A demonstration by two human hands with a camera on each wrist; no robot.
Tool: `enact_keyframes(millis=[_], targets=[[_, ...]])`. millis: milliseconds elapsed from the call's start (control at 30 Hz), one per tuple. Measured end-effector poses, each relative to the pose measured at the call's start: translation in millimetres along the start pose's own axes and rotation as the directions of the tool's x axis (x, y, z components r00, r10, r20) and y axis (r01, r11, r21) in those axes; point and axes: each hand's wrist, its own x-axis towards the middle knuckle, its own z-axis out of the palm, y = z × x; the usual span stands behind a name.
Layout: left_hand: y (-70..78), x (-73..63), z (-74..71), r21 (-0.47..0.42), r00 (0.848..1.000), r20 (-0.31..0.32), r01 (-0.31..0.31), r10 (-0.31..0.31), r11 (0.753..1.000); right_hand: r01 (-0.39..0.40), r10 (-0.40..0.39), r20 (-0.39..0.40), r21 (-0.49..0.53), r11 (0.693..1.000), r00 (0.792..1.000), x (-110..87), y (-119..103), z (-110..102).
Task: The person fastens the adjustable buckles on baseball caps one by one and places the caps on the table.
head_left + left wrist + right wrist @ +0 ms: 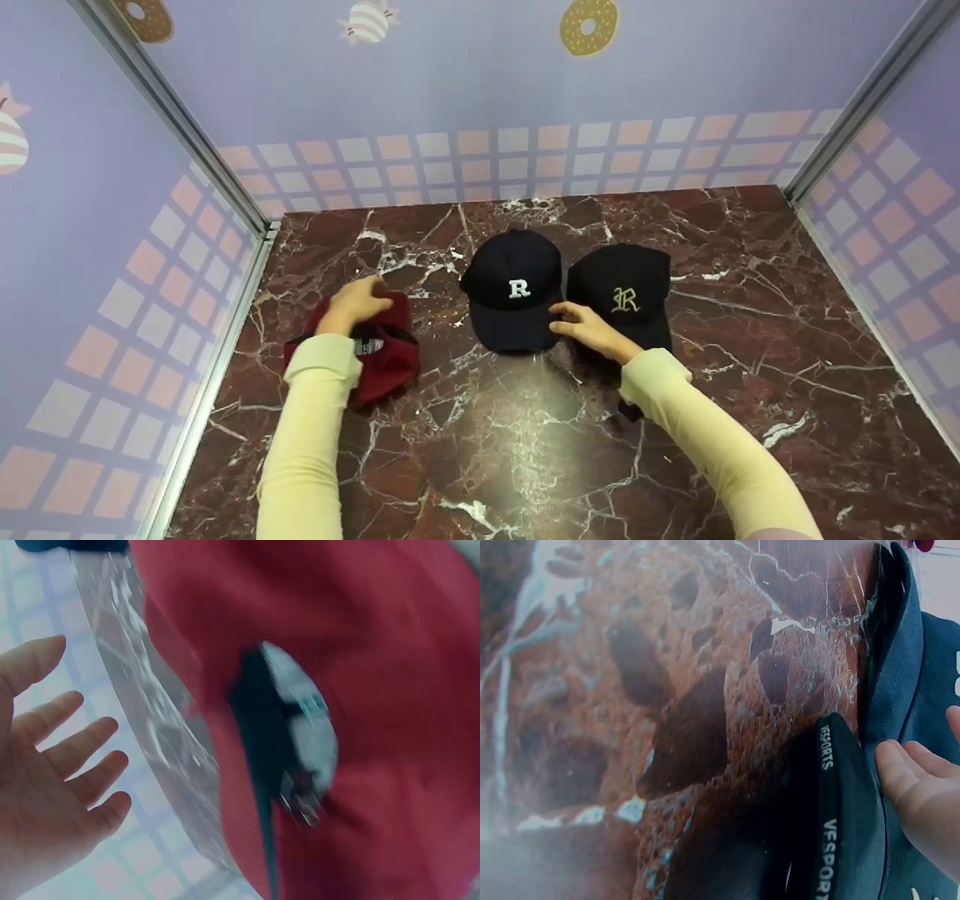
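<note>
- Lilac walls (487, 82) with pink and white checks stand behind and to both sides of a dark red, white-veined marble-look surface (465, 435).
- On it, to the person's right, sits a black cap (619, 281), its crown toward the back wall and its long axis running roughly front to back; the right forearm partly covers its front.
- At the left lies a red cap (390, 369), its dark-edged opening showing; which way its brim points cannot be told.
- Between them, close beside the black cap, a navy cap (516, 307) points its brim toward the person, long axis front to back.
- The left hand (360, 304) is over the red cap, fingers straight and spread apart, gripping nothing.
- The right hand (592, 330) has its fingertips at the right edge of the navy brim, thumb and forefinger apart; whether they press it cannot be told.
- A white R (519, 289) marks the navy crown; a gold R (625, 300) marks the black one.
</note>
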Motion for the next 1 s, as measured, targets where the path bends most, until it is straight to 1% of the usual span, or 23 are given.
enact_keyframes(millis=[100, 200, 267, 333, 433, 567, 667, 767, 800, 867, 933, 1000], targets=[[-16.8, -4.7, -4.6, 0.018, 0.997, -0.010, 0.076, -0.076, 0.997, 0.007, -0.007, 0.013, 0.001, 1.000, 1.000, -4.6, -3, 0], [-31.7, -9.6, -6.5, 0.037, 0.989, -0.032, 0.146, -0.145, 0.989, 0.011, -0.011, 0.016, -0.001, 1.000, 1.000, -6.9, -1, -1], [-40.2, -13.3, -6.6, 0.036, 0.980, -0.046, 0.195, -0.194, 0.980, 0.014, -0.014, 0.015, 0.002, 1.000, 1.000, -8.2, 0, -1], [-46.8, -18.3, -6.3, 0.020, 0.967, -0.053, 0.250, -0.249, 0.968, 0.018, -0.018, 0.019, 0.008, 1.000, 1.000, -9.5, 2, -2], [-54.7, -26.2, -5.0, -0.009, 0.937, -0.048, 0.345, -0.345, 0.939, 0.016, -0.016, 0.031, 0.031, 0.999, 0.999, -11.5, 3, -5], [-63.2, -34.9, -2.3, -0.039, 0.886, -0.031, 0.461, -0.462, 0.887, 0.004, -0.007, 0.059, 0.049, 0.999, 0.998, -14.0, 4, -9], [-67.5, -38.6, -0.9, -0.068, 0.851, -0.011, 0.523, -0.525, 0.849, -0.008, 0.003, 0.074, 0.056, 0.998, 0.997, -14.9, 6, -11], [-70.1, -39.3, 0.0, -0.093, 0.829, -0.002, 0.557, -0.560, 0.825, -0.016, 0.011, 0.073, 0.067, 0.998, 0.997, -15.2, 7, -12], [-70.5, -39.1, 0.3, -0.099, 0.825, -0.002, 0.562, -0.565, 0.821, -0.018, 0.013, 0.071, 0.071, 0.997, 0.997, -15.4, 7, -12], [-70.6, -38.7, 1.7, -0.103, 0.822, -0.011, 0.565, -0.569, 0.818, -0.022, 0.017, 0.065, 0.083, 0.996, 0.998, -16.1, 7, -12], [-70.6, -38.3, 4.0, -0.093, 0.824, -0.019, 0.562, -0.566, 0.822, -0.031, 0.025, 0.061, 0.097, 0.995, 0.998, -16.6, 6, -12], [-70.4, -38.0, 6.4, -0.069, 0.830, -0.018, 0.556, -0.558, 0.829, -0.037, 0.030, 0.060, 0.115, 0.993, 0.998, -16.8, 8, -12]])
